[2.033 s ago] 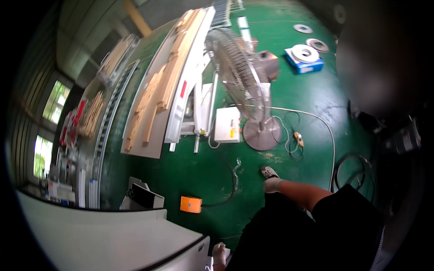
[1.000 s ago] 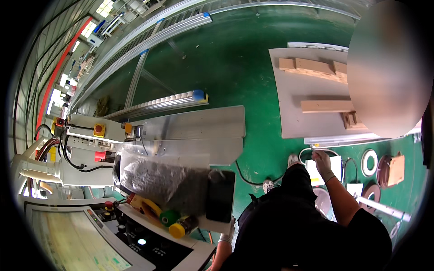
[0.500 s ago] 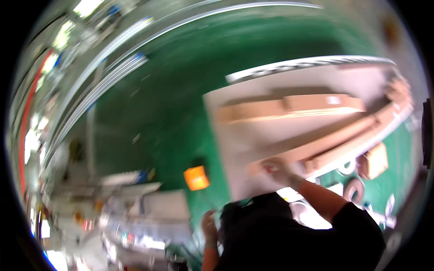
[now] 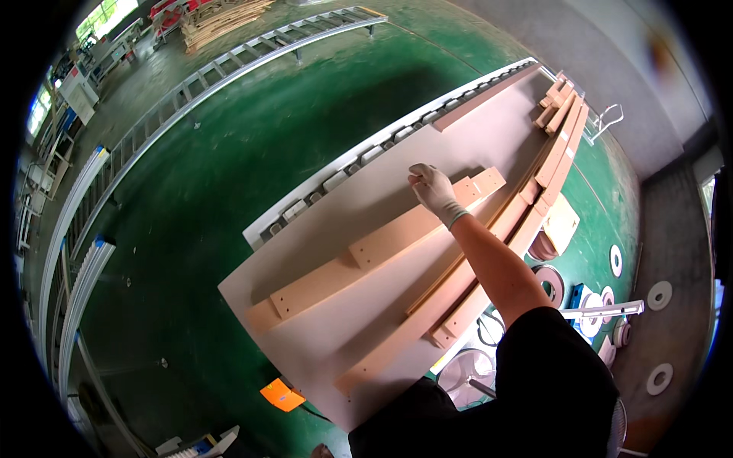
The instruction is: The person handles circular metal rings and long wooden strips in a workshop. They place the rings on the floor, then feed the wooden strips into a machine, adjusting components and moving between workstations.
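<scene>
While the right hand (image 4: 434, 191) hangs above the grey panel (image 4: 313, 343), its gloved fingers curl loosely; whether the tips meet, or the hand touches the planks (image 4: 401, 231) under it, I cannot tell. These lie slantwise along the panel, stepped, with dark holes near some ends. Beside them, on the right, runs a longer row (image 4: 397, 345) of wood. Rollers (image 4: 334, 181) line the panel's far left edge, and an orange box (image 4: 282, 395) sits on the green floor (image 4: 168, 252) by its near end
</scene>
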The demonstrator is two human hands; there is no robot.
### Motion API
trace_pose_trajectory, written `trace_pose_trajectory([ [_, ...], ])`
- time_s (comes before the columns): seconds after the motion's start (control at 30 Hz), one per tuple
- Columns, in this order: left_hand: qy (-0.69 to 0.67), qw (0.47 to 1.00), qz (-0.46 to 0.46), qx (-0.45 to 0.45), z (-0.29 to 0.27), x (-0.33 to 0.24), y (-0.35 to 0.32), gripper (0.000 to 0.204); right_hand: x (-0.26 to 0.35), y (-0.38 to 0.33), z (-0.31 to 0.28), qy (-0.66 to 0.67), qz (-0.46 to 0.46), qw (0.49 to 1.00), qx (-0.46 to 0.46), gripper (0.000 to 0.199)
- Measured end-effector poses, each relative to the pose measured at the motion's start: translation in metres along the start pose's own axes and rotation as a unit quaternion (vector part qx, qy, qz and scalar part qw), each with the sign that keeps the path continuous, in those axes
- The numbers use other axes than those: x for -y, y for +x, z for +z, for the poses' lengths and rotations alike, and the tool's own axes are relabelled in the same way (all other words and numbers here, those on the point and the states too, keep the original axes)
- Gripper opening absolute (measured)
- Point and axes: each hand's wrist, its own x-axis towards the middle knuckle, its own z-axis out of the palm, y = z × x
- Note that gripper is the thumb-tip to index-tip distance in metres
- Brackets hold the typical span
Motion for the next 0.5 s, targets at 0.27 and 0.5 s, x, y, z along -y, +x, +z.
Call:
trace_pose_trajectory([
  [0.27,0.079,0.978,0.193,-0.031,0.005,-0.118,0.126,0.042,-0.077,0.088,0.016,-0.262,0.182,0.925,0.205,0.051],
  [0.5,0.205,0.932,0.216,0.208,0.094,-0.219,0.341,0.027,-0.129,0.137,0.018,-0.287,0.177,0.876,0.344,0.056],
])
